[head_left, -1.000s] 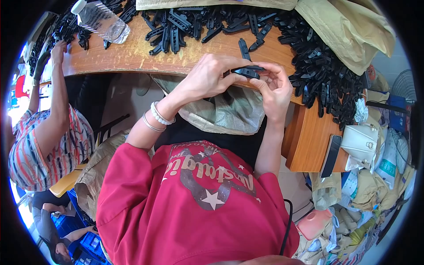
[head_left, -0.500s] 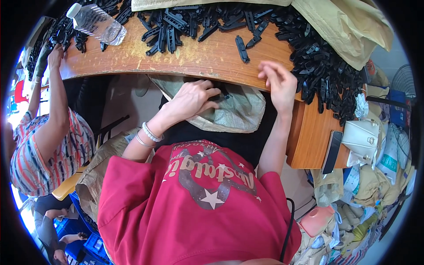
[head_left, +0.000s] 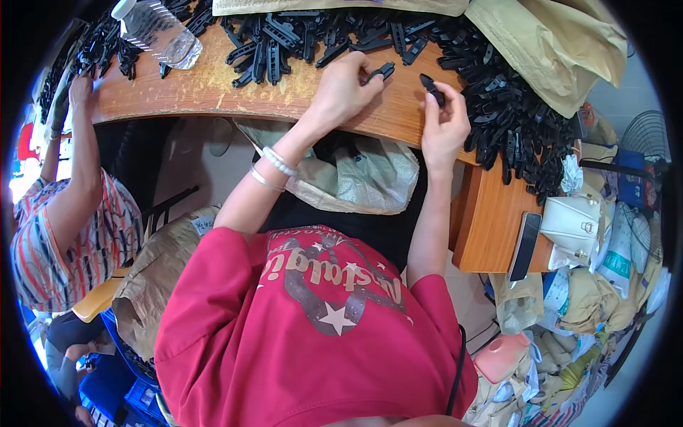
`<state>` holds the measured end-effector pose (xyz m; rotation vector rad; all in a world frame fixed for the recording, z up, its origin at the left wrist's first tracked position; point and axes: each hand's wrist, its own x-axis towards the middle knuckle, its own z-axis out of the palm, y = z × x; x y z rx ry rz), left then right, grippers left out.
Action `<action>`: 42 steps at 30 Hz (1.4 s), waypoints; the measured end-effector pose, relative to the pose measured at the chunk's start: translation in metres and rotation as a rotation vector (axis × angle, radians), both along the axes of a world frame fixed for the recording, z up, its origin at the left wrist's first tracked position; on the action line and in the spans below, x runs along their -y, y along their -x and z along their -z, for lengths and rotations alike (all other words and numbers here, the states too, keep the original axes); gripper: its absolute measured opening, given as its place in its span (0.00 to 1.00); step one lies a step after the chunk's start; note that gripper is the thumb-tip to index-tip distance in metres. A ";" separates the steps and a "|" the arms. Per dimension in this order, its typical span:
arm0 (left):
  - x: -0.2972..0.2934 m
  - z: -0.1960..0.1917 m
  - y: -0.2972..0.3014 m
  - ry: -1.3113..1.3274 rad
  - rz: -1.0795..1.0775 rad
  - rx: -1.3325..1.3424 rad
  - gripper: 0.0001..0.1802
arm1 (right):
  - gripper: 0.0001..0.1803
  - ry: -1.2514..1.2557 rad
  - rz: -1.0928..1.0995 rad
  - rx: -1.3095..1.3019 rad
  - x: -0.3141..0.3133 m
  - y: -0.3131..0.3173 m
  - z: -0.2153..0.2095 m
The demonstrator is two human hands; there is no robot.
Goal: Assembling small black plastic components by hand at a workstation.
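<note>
My left hand (head_left: 343,91) rests on the wooden table (head_left: 213,89) and pinches a small black plastic clip piece (head_left: 382,70). My right hand (head_left: 445,121) is raised just to the right of it and holds another black plastic piece (head_left: 431,87) between its fingertips. The two hands are a short gap apart. A large heap of the same black plastic pieces (head_left: 519,121) lies to the right of my right hand, and more of the pieces (head_left: 284,39) are spread along the far side of the table.
A clear plastic water bottle (head_left: 156,32) lies at the table's far left. A beige cloth sack (head_left: 555,43) sits at the far right. A sack (head_left: 356,174) hangs under the table edge. Another person in a striped shirt (head_left: 71,228) works at the left. Bags and clutter (head_left: 590,285) fill the right.
One second ago both hands were together on one black piece. My left hand dropped to the sack under the table, and now both hands are up on the table, each with a piece.
</note>
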<state>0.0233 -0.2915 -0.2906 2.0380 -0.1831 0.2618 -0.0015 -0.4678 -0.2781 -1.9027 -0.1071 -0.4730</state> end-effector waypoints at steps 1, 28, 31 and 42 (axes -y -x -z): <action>-0.004 -0.014 0.007 0.445 0.127 -0.294 0.08 | 0.11 -0.063 -0.033 -0.013 0.000 0.008 -0.009; -0.014 -0.044 0.041 0.054 0.378 0.117 0.19 | 0.16 -0.403 -0.284 -0.178 -0.011 0.029 -0.022; -0.011 -0.054 0.043 0.398 0.419 -0.343 0.16 | 0.10 -0.232 -0.224 -0.111 -0.003 0.024 -0.017; 0.033 -0.016 -0.073 -0.101 0.123 0.307 0.11 | 0.19 1.030 0.534 0.299 0.046 -0.112 0.003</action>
